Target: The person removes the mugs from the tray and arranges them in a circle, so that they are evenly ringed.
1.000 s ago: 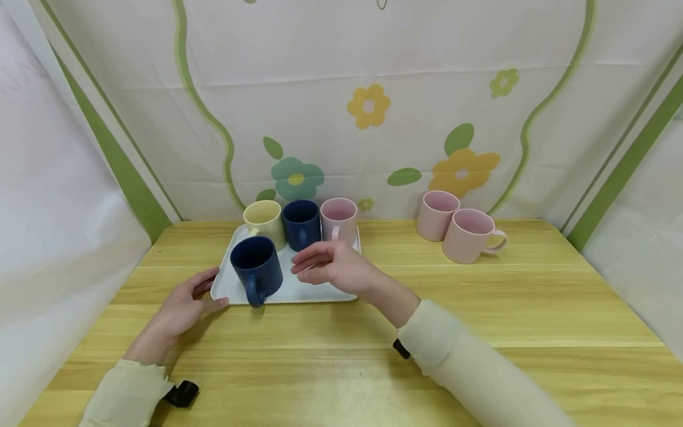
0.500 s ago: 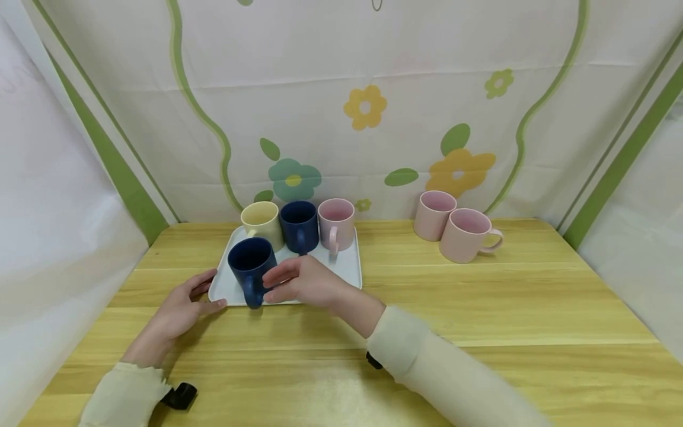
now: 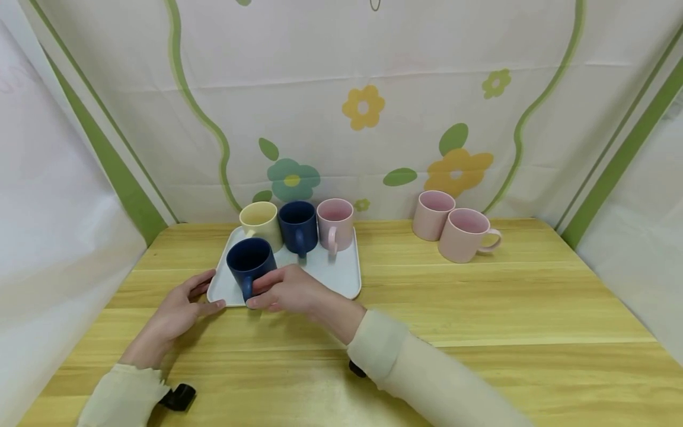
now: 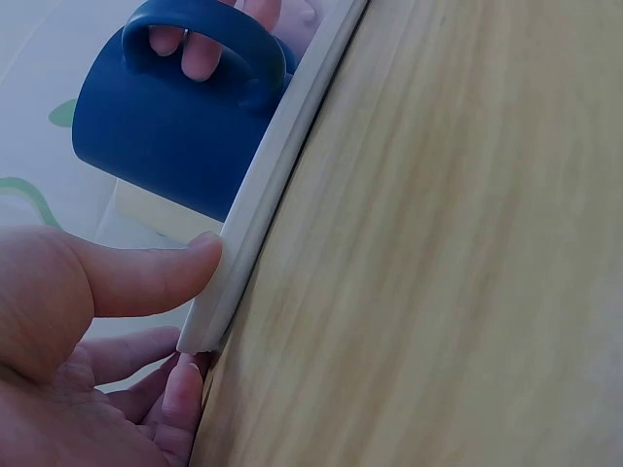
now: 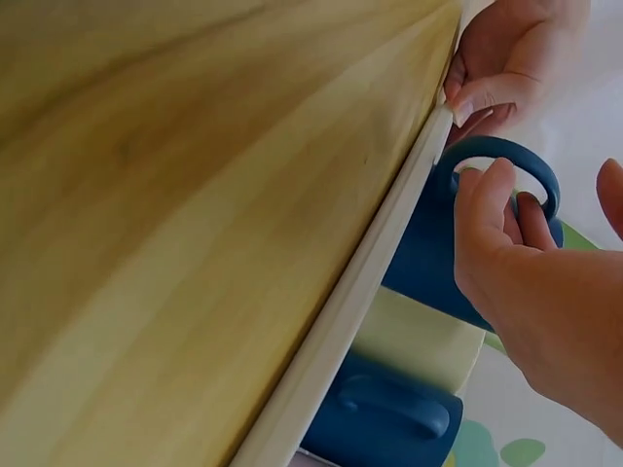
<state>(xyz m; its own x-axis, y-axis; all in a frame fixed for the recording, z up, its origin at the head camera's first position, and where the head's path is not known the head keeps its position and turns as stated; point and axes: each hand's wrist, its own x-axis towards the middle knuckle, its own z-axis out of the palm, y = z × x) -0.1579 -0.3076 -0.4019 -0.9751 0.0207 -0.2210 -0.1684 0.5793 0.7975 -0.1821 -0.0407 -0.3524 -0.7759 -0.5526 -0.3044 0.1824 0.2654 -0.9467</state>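
A white tray (image 3: 337, 277) holds several mugs. My left hand (image 3: 178, 311) grips its near left corner, thumb on the rim and fingers at the side, as the left wrist view shows. Near that corner stands a dark blue mug (image 3: 238, 276), its handle toward me. My right hand (image 3: 292, 292) is at this mug's handle (image 5: 501, 148), fingertips passing through the loop in both wrist views. In the right wrist view the thumb (image 5: 610, 195) looks apart from the handle. Along the tray's back stand a yellow mug (image 3: 259, 225), another blue mug (image 3: 297, 228) and a pink mug (image 3: 336, 222).
Two pink mugs, a rear one (image 3: 433, 216) and a front one (image 3: 463, 240), stand close together on the wooden table (image 3: 507, 314) to the right. A white cloth (image 3: 299, 118) with printed flowers hangs behind the table, and more white cloth hangs at both sides.
My right hand has moved left and toward me, from over the tray's middle to the front blue mug's handle, and its fingers have entered the loop. My left hand stays at the tray corner.
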